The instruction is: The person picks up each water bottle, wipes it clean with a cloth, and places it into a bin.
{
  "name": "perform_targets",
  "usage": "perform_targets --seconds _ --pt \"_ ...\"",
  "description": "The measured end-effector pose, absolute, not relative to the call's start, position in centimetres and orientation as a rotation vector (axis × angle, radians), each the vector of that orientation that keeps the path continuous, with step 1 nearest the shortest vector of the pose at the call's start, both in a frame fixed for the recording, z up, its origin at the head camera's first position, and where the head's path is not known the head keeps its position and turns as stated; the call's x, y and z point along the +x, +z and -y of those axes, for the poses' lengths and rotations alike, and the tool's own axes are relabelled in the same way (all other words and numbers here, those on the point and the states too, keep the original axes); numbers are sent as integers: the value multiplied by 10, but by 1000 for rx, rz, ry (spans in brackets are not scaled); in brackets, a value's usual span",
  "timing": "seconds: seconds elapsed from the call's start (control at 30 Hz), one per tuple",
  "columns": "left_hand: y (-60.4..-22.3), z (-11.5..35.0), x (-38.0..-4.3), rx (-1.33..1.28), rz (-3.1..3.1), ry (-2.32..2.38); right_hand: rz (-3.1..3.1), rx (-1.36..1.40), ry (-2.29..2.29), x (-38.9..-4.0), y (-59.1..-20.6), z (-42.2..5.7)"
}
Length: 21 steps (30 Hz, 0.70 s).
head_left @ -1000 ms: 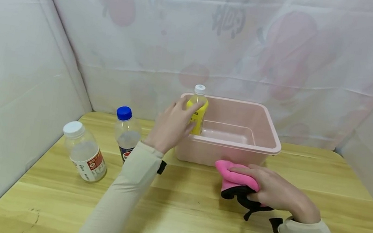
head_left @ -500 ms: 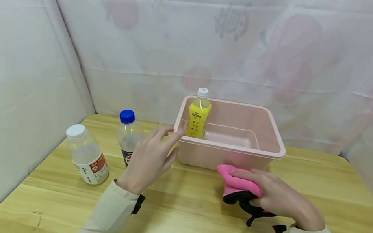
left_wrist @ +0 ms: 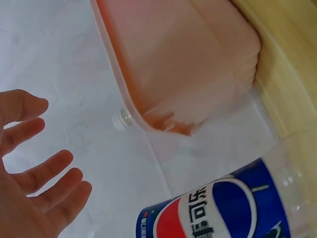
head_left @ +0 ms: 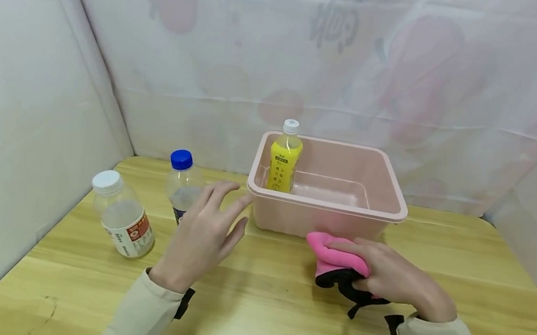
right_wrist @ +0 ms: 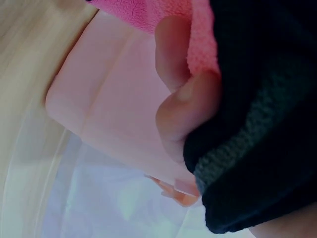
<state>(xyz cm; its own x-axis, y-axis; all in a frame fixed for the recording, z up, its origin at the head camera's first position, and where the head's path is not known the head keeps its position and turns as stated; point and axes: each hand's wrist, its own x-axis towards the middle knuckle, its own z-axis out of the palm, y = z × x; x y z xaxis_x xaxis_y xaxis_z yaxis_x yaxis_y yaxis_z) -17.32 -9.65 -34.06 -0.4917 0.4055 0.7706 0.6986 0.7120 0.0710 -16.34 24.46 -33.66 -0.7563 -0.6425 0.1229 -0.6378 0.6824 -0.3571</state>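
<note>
My left hand [head_left: 199,235] hovers over the table with fingers spread and relaxed, holding nothing. Just behind it stands a clear Pepsi bottle [head_left: 185,185] with a blue cap, partly hidden by the hand. Its blue and red label [left_wrist: 208,213] shows large in the left wrist view. A yellow-labelled bottle [head_left: 283,164] with a white cap stands upright inside the pink plastic bin [head_left: 323,219], at its left end. My right hand [head_left: 397,280] grips a bunched pink and black fleecy cloth [head_left: 341,255] in front of the bin; fingers [right_wrist: 183,109] curl round its fold.
A clear wide bottle [head_left: 122,217] with a white cap and red-and-white label stands at the left of the wooden table [head_left: 276,329]. Pale printed sheeting [head_left: 242,61] closes off the back and sides.
My left hand has let go of the yellow-labelled bottle in the bin and drawn back left and toward me, beside the Pepsi bottle. My right hand stays put with the cloth.
</note>
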Motion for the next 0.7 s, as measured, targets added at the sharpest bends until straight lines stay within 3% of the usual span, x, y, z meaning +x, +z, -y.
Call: perform_targets --seconds 0.3,0.7 --pt "-339 94 -175 -868 2072 -503 -2880 -989 -638 -164 -332 -251" --pt "-333 138 -192 -592 1840 -652 -2854 -999 -633 -166 -334 -249"
